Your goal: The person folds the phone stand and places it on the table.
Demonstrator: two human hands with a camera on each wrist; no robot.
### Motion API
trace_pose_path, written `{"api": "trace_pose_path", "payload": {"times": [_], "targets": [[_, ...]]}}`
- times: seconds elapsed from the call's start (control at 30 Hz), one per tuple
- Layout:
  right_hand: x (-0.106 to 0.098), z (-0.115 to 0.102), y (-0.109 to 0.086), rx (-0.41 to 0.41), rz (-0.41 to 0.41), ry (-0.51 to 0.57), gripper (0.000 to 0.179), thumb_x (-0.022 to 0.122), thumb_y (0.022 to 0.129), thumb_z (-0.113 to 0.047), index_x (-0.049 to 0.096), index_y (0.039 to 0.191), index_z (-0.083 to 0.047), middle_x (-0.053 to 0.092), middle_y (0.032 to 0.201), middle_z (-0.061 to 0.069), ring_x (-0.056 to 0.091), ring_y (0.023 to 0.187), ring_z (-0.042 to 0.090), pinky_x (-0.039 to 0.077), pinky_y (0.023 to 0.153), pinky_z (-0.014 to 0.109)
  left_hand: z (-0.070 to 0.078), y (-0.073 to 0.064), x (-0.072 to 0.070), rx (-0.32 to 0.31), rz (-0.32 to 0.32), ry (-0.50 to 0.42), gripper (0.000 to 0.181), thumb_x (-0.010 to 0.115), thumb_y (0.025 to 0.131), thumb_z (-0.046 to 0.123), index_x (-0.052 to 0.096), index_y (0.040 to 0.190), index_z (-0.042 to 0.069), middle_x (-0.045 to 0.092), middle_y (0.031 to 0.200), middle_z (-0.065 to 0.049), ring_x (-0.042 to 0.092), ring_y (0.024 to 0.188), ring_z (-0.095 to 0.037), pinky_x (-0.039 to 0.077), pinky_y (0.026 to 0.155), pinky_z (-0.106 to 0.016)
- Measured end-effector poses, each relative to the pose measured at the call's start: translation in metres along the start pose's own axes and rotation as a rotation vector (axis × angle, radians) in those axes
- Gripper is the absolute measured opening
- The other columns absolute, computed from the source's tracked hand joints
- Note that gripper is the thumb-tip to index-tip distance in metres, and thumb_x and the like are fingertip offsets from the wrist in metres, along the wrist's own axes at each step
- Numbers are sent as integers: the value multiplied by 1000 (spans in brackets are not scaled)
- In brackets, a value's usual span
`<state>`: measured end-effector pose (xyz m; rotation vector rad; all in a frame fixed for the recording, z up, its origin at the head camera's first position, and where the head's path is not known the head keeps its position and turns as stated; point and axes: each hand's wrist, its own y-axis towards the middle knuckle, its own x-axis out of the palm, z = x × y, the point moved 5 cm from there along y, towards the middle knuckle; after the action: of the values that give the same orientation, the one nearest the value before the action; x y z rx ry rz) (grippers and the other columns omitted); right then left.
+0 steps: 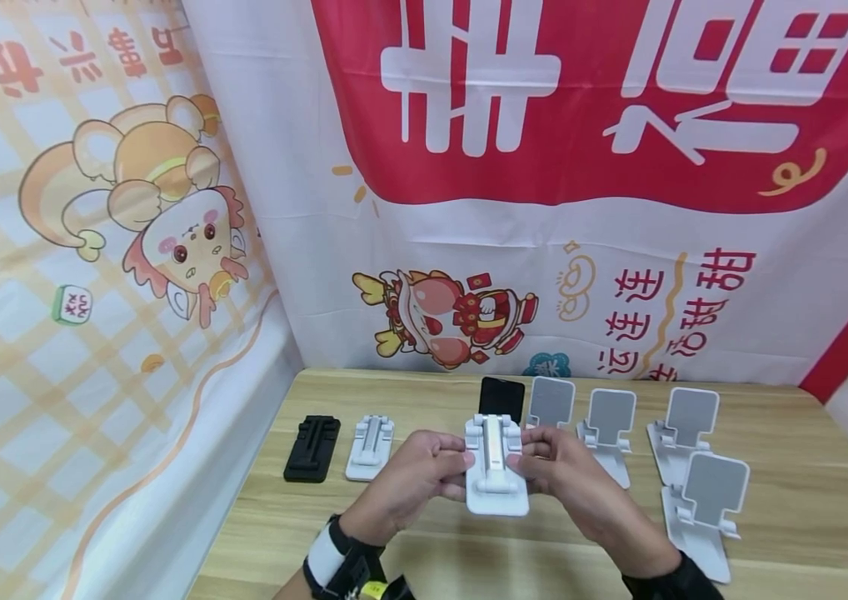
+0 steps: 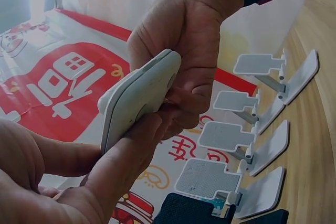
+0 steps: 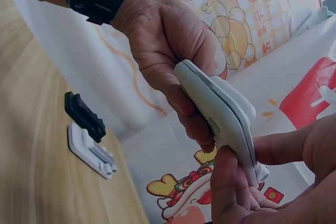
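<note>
A white folding phone stand [image 1: 495,479] is held up in front of me, folded flat, with its hinge side facing the head camera. My left hand [image 1: 424,471] grips its left edge, thumb on the front and fingers behind. On the opposite edge my right hand [image 1: 562,471] pinches it the same way. Seen from the left wrist, the stand [image 2: 139,95] shows its flat back and thin side. In the right wrist view the folded stand [image 3: 220,111] is tilted between both hands, clear of the table.
A folded black stand [image 1: 312,448] and a folded white stand [image 1: 370,448] lie left on the wooden table [image 1: 259,533]. An unfolded black stand [image 1: 501,398] and several unfolded white stands, one being the nearest [image 1: 714,492], stand behind and right. Printed cloth [image 1: 304,292] hangs around the back and left.
</note>
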<state>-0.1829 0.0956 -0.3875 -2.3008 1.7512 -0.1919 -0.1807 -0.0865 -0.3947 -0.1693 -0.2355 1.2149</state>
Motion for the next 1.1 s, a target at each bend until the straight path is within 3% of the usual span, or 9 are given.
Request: {"api": "trace_pose_path", "payload": {"times": [0.07, 0.17, 0.3, 0.43, 0.53, 0.7, 0.87, 0.97, 1.1], "targets": [[1, 1, 1, 2, 14, 16, 44, 62, 89, -7, 44, 125, 10, 58, 103, 15, 61, 85, 18, 58, 73, 34, -1, 0, -1, 8, 20, 29, 35, 58, 95, 10, 57, 123, -10, 72, 100, -18, 72, 83, -25, 60, 72, -33], [1, 3, 4, 17, 61, 28, 43, 62, 88, -5, 44, 124, 9, 57, 103, 15, 61, 84, 19, 59, 73, 35, 3, 1, -2, 52, 114, 159, 33, 60, 93, 16, 60, 119, -6, 73, 96, -13, 71, 78, -21, 61, 69, -33], [4, 6, 7, 24, 122, 37, 41, 63, 87, -1, 44, 122, 7, 55, 102, 17, 61, 81, 20, 59, 71, 36, 12, -4, 2, 102, 282, 509, 36, 63, 91, 36, 64, 107, 4, 67, 89, -2, 62, 73, -13, 56, 61, -29], [8, 10, 9, 13, 135, 49, 40, 61, 86, 3, 42, 120, 7, 54, 101, 17, 61, 81, 21, 60, 70, 37, 15, -7, 14, 71, 294, 810, 80, 57, 78, 70, 59, 117, 0, 55, 96, -3, 53, 77, -15, 49, 59, -26], [11, 10, 10, 11, 141, 44, 40, 62, 85, 1, 42, 119, 5, 53, 101, 16, 60, 82, 20, 60, 71, 36, 15, -7, 22, 76, 278, 935, 101, 56, 70, 79, 51, 128, -4, 49, 101, -5, 49, 83, -17, 49, 63, -27], [14, 8, 10, 8, 141, 30, 41, 65, 84, -2, 43, 118, 4, 52, 100, 16, 58, 82, 21, 59, 71, 35, 16, -4, 23, 120, 304, 993, 98, 68, 68, 69, 49, 129, -5, 49, 102, -6, 46, 86, -18, 49, 68, -29], [15, 9, 11, -4, 117, 26, 41, 64, 85, -2, 44, 120, 3, 56, 103, 18, 61, 82, 23, 60, 72, 37, 13, 2, 16, 146, 337, 1035, 94, 72, 64, 68, 55, 122, -4, 51, 96, -5, 49, 79, -17, 50, 64, -28], [5, 15, 10, -48, 113, -29, 40, 61, 88, -4, 43, 123, 4, 59, 105, 19, 64, 85, 23, 59, 75, 39, 4, 10, 5, 132, 377, 1039, 88, 75, 62, 63, 57, 117, -4, 51, 94, -4, 50, 75, -17, 51, 61, -27], [-27, 28, 2, -120, 185, -194, 40, 60, 92, -10, 43, 124, 6, 60, 109, 19, 62, 90, 18, 58, 76, 34, -18, 25, -23, 81, 465, 1028, 79, 78, 60, 51, 57, 111, -6, 49, 91, -6, 50, 73, -18, 50, 56, -26]]}}
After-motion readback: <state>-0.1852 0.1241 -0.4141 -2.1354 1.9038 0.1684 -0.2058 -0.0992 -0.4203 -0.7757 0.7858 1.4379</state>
